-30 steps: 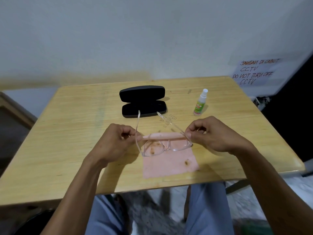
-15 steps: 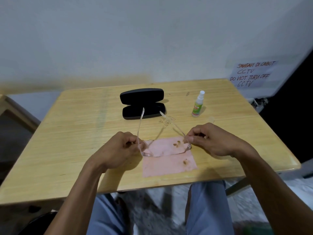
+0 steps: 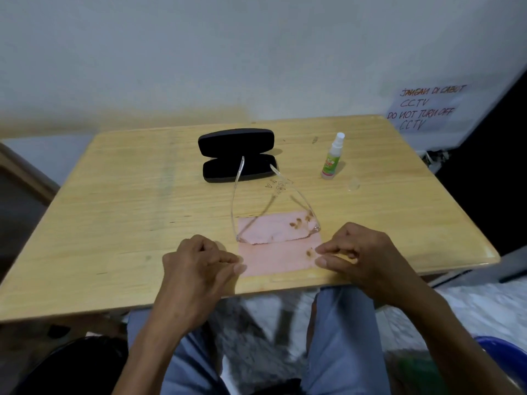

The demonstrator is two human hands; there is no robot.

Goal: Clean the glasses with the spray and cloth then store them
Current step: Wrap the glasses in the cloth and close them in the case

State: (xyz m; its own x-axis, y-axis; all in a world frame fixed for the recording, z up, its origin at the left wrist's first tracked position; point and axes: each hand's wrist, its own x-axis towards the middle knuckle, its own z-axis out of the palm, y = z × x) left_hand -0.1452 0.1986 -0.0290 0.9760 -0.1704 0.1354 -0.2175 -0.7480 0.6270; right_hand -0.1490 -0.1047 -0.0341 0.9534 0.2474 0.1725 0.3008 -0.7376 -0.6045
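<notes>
The left hand (image 3: 199, 266) and right hand (image 3: 362, 258) both rest near the table's front edge with fingers loosely curled, holding nothing — each at a near corner of the pink square cleaning cloth (image 3: 281, 259), fingertips at or just touching its side edges. Just beyond them, the clear-framed plastic glasses (image 3: 273, 223) lie on the cloth's far half, lens front facing the person and running left to right, temples open and pointing away toward the open black hard-shell case (image 3: 238, 156). The right hand is nearer the small clear spray bottle with a green label and white nozzle (image 3: 332, 158), which stands upright, well apart, off to the far right. Judging by this, the spray comes next — a reach forward and right over bare light wooden table (image 3: 114, 223), passing beside the right temple.
</notes>
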